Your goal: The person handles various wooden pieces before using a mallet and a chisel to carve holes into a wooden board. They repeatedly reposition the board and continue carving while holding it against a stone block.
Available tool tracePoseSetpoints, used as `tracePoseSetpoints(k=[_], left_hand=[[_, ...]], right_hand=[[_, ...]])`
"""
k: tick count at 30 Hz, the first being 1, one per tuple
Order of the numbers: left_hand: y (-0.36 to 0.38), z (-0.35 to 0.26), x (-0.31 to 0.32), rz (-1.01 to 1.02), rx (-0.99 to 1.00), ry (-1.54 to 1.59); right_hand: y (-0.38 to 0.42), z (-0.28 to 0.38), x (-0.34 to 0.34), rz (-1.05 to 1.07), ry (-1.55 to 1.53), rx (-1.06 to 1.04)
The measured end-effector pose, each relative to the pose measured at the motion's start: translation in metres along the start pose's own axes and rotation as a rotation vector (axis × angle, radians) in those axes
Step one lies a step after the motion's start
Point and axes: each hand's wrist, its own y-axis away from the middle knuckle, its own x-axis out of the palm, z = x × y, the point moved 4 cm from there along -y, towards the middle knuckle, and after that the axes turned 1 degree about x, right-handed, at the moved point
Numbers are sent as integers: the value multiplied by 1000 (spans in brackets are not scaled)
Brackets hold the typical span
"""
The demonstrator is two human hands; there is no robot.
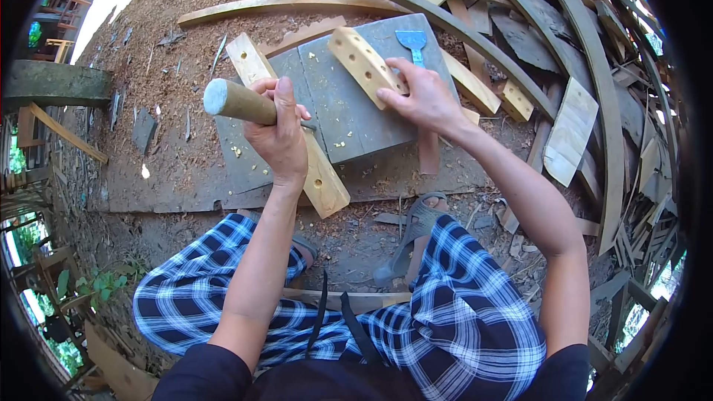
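Observation:
My left hand is closed around a tool with a thick round wooden handle. Its pale end points up and left, and a short grey metal part shows past my fingers. Beneath that hand a light wooden bar with holes lies slanted across the work block's left side. My right hand grips the right end of a wooden block with two rows of round holes, tilted over the grey work block. A blue scraper-like piece lies just beyond my right fingers.
Another holed wooden block and a pale board lie to the right. Long curved wooden strips are piled behind them. Wood chips cover the ground on the far side. My sandalled foot is near the platform edge.

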Motion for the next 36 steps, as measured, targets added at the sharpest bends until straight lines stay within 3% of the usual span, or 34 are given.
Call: tracePoseSetpoints(k=[1,2,4,10,12,18,20,25,28,30,32,34,36], left_hand=[[-2,-2,-3,-7,-1,-1],[-4,-3,-5,5,-8,-37],[-4,-2,-11,1,-28,-69],[-15,-14,-14,-11,20,67],[-16,-19,-12,-54,-75,98],[-18,-30,-7,-125,-115,186],[-19,-31,-5,-122,-120,194],[-16,-29,-5,-128,-132,205],[-14,-24,-5,-157,-143,183],[-14,-24,-5,-153,-146,163],[-14,-26,-4,-143,-142,172],[-14,-26,-6,-153,-140,183],[-14,-25,-5,-160,-151,181]], right_hand=[[-4,-8,8,215,-334,161],[-4,-10,11,226,-325,161],[7,-11,25,319,-809,233],[15,-5,36,290,-668,213],[14,-4,38,270,-631,200],[19,7,24,285,-142,131],[19,9,14,-83,129,-211],[26,20,24,-103,207,-190],[29,33,36,-210,365,-347],[20,30,40,-5,286,-228],[18,24,35,-45,197,-171],[9,-3,29,-61,-120,8],[5,-26,27,91,-540,152]])
